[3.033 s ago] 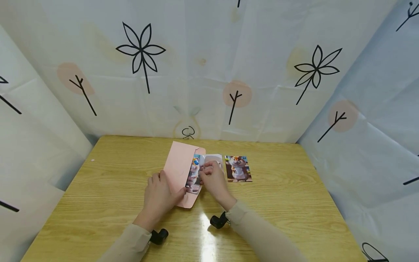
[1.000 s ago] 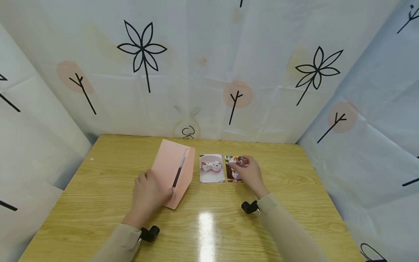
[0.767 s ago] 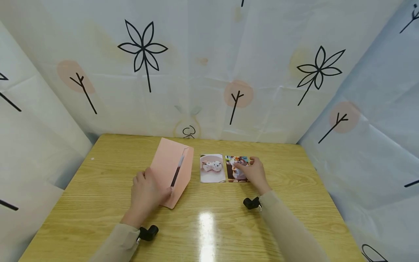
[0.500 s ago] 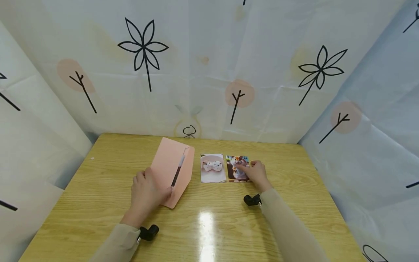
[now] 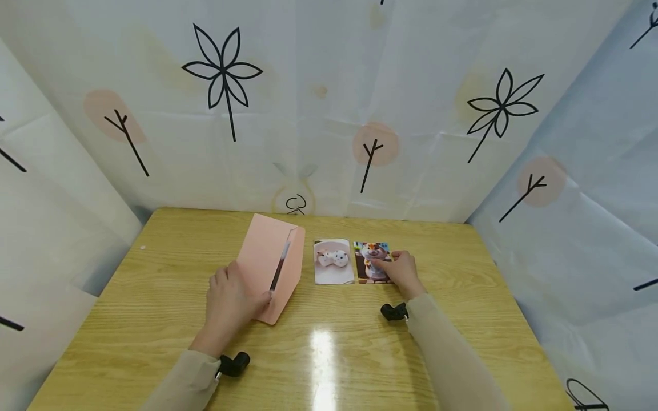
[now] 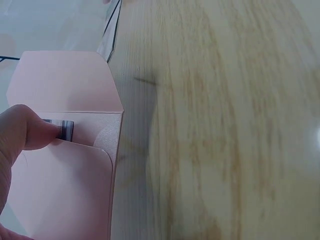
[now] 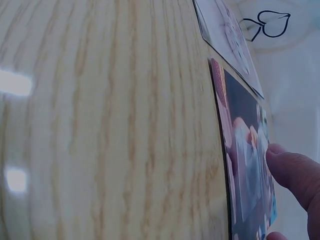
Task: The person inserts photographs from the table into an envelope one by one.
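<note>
Plainly, left hand (image 5: 228,298) round pink envelope (image 5: 262,244), picture (image 5: 279,273) inside; right hand (image 5: 405,274), animal card (image 5: 365,267) in pinch.

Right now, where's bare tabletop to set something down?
Free on the table: the wide right side, past the right hand; the left side, past the left hand, bar one pale speck; the near middle between the sleeves. Crowded: centre, where the pink envelope, white card and brown-animal card sit close, with only slim gaps between. Both hands are there too.
</note>
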Demonstrator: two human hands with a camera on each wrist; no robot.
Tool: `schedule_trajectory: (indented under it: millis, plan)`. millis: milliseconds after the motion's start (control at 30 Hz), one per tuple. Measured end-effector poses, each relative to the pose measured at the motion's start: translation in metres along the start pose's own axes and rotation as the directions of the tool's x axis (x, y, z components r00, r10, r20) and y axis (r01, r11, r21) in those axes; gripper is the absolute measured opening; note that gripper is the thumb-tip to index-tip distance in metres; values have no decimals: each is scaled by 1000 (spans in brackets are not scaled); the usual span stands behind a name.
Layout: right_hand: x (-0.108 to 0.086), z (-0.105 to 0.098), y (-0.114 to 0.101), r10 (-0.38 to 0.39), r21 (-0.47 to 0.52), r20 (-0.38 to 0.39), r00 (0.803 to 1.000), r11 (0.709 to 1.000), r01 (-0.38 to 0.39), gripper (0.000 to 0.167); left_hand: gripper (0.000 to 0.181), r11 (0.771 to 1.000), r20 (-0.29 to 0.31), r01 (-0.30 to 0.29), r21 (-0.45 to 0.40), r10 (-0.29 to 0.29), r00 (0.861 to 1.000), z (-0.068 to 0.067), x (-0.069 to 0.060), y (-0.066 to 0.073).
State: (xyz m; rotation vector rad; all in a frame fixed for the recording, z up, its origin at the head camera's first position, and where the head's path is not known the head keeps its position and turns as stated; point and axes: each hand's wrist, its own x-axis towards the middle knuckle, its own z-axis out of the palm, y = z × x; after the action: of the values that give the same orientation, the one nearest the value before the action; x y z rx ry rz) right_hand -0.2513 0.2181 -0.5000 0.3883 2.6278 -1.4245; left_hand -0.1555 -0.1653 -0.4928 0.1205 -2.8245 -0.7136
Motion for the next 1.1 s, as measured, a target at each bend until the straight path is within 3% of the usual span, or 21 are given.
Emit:
schedule_trajectory:
  millis: [400,567,900,1100]
  plan:
    - [9,1,-4,26,-188,-25,999,982,-31,70,99,1000,37,27,-6,-27,999,1,1,6]
    - [11,0,-4,55,-164,-19,998,985,-57,64,98,999,45,31,-6,-31,999,1,-1,6]
    - [11,1,-1,31,-113,-45,999,993,-36,56,98,1000,48,29,-1,-29,998,1,-1,6]
    - [8,-3,2,40,-23,-22,999,999,-40,54,99,1000,56,28,-3,-28,998,2,-2,7]
